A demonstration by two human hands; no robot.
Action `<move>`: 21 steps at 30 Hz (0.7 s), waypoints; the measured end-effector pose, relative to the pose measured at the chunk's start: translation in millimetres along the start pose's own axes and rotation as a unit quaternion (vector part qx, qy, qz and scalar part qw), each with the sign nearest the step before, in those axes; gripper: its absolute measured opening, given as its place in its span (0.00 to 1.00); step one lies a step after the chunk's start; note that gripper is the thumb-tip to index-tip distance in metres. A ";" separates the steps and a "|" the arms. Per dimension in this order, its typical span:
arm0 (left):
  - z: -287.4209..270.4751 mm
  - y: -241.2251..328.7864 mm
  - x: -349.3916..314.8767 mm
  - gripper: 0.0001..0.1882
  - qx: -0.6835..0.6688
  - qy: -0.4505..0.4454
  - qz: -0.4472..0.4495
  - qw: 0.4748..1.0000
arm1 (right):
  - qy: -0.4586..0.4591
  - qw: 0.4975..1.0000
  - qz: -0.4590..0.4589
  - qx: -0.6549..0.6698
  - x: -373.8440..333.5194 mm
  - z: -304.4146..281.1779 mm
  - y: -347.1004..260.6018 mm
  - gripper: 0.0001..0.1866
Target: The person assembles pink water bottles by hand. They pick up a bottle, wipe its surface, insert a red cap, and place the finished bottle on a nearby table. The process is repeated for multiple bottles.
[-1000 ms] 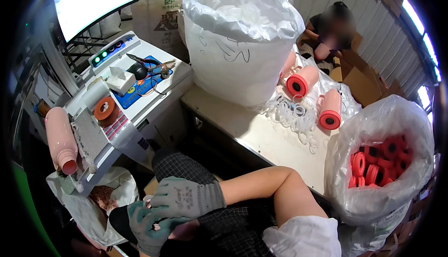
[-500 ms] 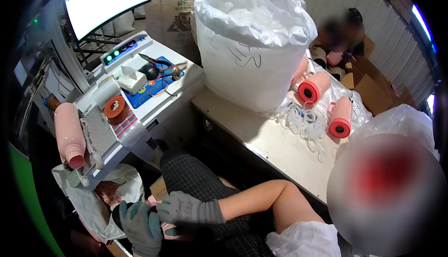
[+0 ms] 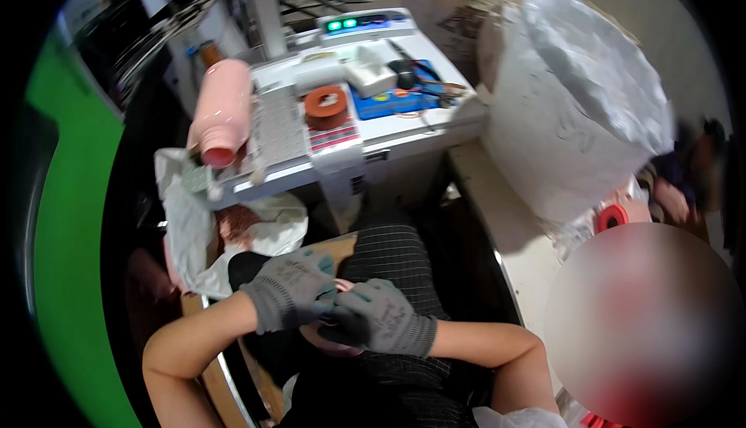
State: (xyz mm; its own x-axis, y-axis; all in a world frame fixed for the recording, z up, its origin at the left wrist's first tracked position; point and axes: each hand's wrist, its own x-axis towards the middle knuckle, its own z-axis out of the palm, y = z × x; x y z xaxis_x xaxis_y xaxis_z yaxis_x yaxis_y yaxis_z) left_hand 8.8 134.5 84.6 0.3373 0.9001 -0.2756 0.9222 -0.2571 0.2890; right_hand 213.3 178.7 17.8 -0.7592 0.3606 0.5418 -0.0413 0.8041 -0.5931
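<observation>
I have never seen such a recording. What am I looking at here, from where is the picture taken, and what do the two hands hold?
The picture comes from a wide fisheye camera on a person's head, looking down, so straight edges bend. There is no robot: the two forearms rising from the bottom belong to the wearer. The left hand in a grey knitted glove and the right hand in a grey knitted glove meet over the lap, closed around a small pink item; it is mostly hidden, so I cannot say what it is. Ahead stands a white work machine. On it lie an orange tape roll and a pale pink tube-shaped roll. To the right stands a large white plastic sack.
</observation>
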 end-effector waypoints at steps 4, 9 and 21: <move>-0.7 8.2 -5.6 0.12 0.036 -0.038 0.007 0.999 | -0.095 0.994 0.000 -0.056 -7.3 0.4 2.4 0.11; 8.0 20.8 -13.7 0.08 0.073 0.063 0.022 0.995 | -0.150 0.987 -0.004 -0.062 -1.0 -2.4 -0.8 0.11; 96.6 -91.8 84.1 0.29 -0.573 0.218 -0.112 0.782 | 0.040 0.993 -0.028 -0.111 -63.7 -21.4 27.1 0.17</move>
State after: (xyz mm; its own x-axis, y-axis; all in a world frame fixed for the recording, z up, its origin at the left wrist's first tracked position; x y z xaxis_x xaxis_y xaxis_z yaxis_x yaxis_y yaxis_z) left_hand -29.1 199.8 -53.7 -0.1361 0.9761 -0.1697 0.0901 0.1828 0.9790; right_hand 274.5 187.6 -20.1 -0.7048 0.3417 0.6217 0.0687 0.9051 -0.4196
